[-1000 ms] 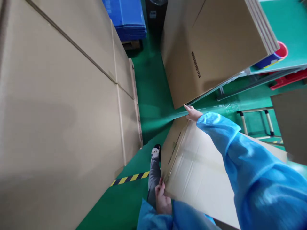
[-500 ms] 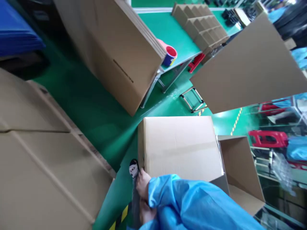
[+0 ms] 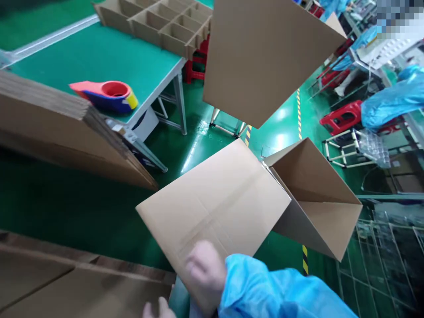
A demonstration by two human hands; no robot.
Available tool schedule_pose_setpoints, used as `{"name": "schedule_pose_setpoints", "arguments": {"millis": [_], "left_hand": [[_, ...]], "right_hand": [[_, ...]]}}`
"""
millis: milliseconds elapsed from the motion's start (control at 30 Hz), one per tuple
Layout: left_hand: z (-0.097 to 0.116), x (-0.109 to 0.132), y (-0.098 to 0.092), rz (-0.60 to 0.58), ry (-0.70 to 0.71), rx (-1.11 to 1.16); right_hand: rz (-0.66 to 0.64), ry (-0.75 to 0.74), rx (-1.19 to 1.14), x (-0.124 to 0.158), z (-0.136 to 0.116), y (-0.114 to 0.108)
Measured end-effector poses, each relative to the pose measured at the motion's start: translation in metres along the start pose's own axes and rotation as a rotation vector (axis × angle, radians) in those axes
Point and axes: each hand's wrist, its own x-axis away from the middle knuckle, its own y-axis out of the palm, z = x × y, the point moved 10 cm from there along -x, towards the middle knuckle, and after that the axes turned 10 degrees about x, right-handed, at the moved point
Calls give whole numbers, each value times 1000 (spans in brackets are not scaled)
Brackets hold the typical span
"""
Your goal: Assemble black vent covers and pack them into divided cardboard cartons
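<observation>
A closed carton [image 3: 212,198] lies tilted in the middle of the view, a faint strip of tape running along its upper face. My right hand [image 3: 205,265], in a blue sleeve [image 3: 274,287], is curled into a fist over the near end of that face. Motion blur softens its fingers, and whatever they may hold is hidden. At the bottom edge shows part of my left hand [image 3: 159,309], fingers apart, just off the carton's near corner. Touching the carton's right side is an open-topped carton [image 3: 324,190].
Flattened cardboard [image 3: 59,128] is stacked at left, beside a green table [image 3: 66,57] with a tape dispenser [image 3: 106,95] and cardboard dividers [image 3: 159,22]. Another carton [image 3: 258,57] stands behind. More cardboard [image 3: 89,287] lies lower left. A red stool [image 3: 342,117] is at right.
My right hand has moved from the carton's edge onto its upper face and closed. My left hand has come away from the edge. The view has turned, so the carton appears tilted.
</observation>
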Motion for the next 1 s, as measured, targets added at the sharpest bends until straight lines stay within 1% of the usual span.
{"name": "schedule_pose_setpoints", "arguments": {"millis": [33,67,100,133,167,200,233,267,300,333,367,400,433,467,500,533,567,600,633,700,733,767,800,833,867,933,1000], "left_hand": [[28,-14,-17,129,55,1],[65,-29,-28,252,135,18],[115,-44,-26,305,286,33],[171,-61,-8,252,435,39],[225,-78,21,160,548,56],[278,-93,62,1,641,52],[328,-102,107,-130,739,5],[371,-108,153,-247,813,-59],[404,-115,196,-323,842,-109],[429,-122,236,-385,832,-157],[444,-127,273,-445,795,-192],[454,-131,303,-489,759,-226],[458,-133,325,-515,735,-268],[459,-133,340,-524,727,-309],[458,-133,346,-517,732,-346],[455,-132,344,-502,741,-379],[450,-133,335,-480,745,-404],[445,-136,321,-454,739,-413],[440,-140,303,-425,727,-409],[431,-152,264,-364,688,-414],[427,-160,247,-345,656,-423],[422,-169,235,-348,611,-428],[418,-177,229,-369,553,-421],[414,-185,227,-406,485,-401],[411,-192,230,-448,417,-367],[411,-198,242,-531,305,-249],[414,-195,256,-617,214,-134]], "right_hand": [[237,261,-2,4,51,-63],[462,543,-2,23,106,-125],[709,817,-6,56,156,-181],[925,1070,-27,95,198,-224],[1027,1180,-37,119,232,-255],[1092,1257,-63,139,261,-277],[1124,1292,-98,152,286,-290],[1122,1288,-142,157,307,-296],[1106,1270,-201,158,324,-295],[1089,1243,-268,155,336,-290],[1080,1213,-335,150,345,-282],[1080,1189,-401,145,349,-273],[1088,1174,-464,142,351,-263],[1097,1166,-521,139,350,-255],[1098,1163,-565,137,347,-247],[1084,1161,-596,136,342,-240],[1055,1158,-620,135,335,-234],[1018,1153,-637,133,327,-229],[975,1143,-650,131,318,-226],[881,1108,-647,123,300,-224],[829,1085,-628,116,294,-224],[776,1061,-601,107,291,-226],[731,1040,-569,98,290,-227],[698,1022,-543,88,292,-229],[674,1005,-537,78,297,-230],[645,978,-588,59,308,-229],[620,981,-654,47,316,-227]]}}
